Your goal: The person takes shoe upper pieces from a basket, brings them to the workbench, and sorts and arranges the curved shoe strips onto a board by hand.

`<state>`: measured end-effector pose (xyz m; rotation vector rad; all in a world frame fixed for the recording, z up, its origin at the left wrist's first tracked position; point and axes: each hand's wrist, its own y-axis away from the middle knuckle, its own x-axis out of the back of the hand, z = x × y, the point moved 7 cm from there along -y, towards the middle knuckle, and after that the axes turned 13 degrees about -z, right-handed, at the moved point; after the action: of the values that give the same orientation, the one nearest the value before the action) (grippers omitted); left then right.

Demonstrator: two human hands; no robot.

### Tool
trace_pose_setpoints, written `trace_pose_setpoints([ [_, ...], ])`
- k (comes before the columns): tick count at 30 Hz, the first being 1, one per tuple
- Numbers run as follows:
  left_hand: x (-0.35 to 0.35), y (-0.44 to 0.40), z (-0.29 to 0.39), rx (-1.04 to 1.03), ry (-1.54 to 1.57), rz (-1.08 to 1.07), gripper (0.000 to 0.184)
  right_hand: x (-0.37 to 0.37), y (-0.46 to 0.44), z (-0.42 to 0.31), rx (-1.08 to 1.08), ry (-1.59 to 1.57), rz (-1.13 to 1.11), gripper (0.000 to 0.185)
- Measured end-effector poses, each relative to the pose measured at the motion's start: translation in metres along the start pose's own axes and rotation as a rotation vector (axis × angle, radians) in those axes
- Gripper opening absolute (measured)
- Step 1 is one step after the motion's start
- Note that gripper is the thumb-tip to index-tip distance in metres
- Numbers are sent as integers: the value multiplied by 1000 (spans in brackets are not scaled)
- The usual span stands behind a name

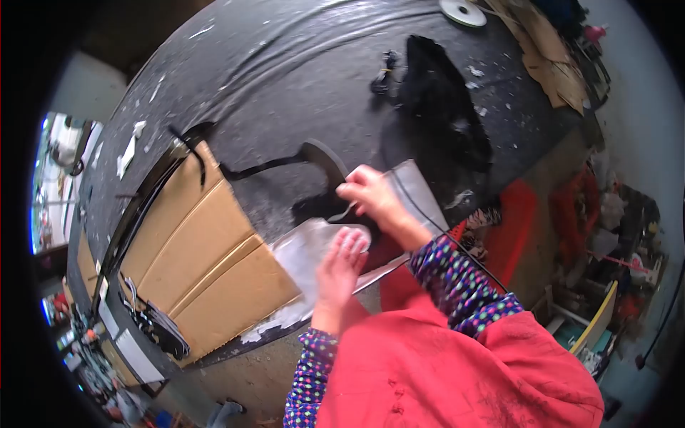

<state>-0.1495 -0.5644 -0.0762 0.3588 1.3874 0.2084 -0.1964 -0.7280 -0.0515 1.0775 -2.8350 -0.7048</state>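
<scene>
My left hand (340, 272) lies nearly flat, fingers stretched out, over a whitish sheet (300, 253) near the table's front edge. A small pale patch shows at its fingertips. Just up and to the right, my right hand (371, 194) has its fingers pressed together at the lower end of a curved dark strip (325, 158); what they pinch is too small to tell. Black material (314, 208) lies beyond the hands. A thin black cord (421, 207) runs by my right wrist, over a grey-white sheet (417, 184).
Folded cardboard (207, 264) covers the table's left part, with bundled black strips (153, 324) beside it. A black furry piece (442, 107), a tied black cord (384, 73) and a white roll (462, 12) lie farther back. Brown cardboard (546, 53) sits at the far right.
</scene>
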Motion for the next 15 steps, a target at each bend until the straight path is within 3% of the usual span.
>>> trace_pose_setpoints([
  [1, -10, -9, -1, -77, 85, -41, 62, -12, 17, 7, 7, -80, -51, 22],
  [2, -21, -12, -1, -78, 175, -127, 59, -26, 42, 10, -64, -239, -112, 21],
  [3, -28, -11, 2, -81, 266, -212, 56, -34, 55, 18, 46, -203, -114, 21],
  [4, -18, -7, 15, -210, 69, -90, 50, -38, 69, 33, 13, -110, -100, 24],
  [5, -10, 2, 31, -340, -132, 31, 44, -35, 82, 28, 320, 117, -6, 25],
  [7, -13, 22, 47, -302, -197, 121, 38, -31, 105, 40, 145, -60, -177, 25],
  [9, -25, 47, 83, -488, -503, 129, 40, -7, 126, 40, 407, 456, 97, 26],
  [11, -32, 81, 129, -615, -564, 151, 42, 14, 130, 55, 313, 734, 208, 38],
  [15, -94, 150, 201, -797, -662, 149, 44, 39, 126, 82, 134, 986, 368, 57],
])
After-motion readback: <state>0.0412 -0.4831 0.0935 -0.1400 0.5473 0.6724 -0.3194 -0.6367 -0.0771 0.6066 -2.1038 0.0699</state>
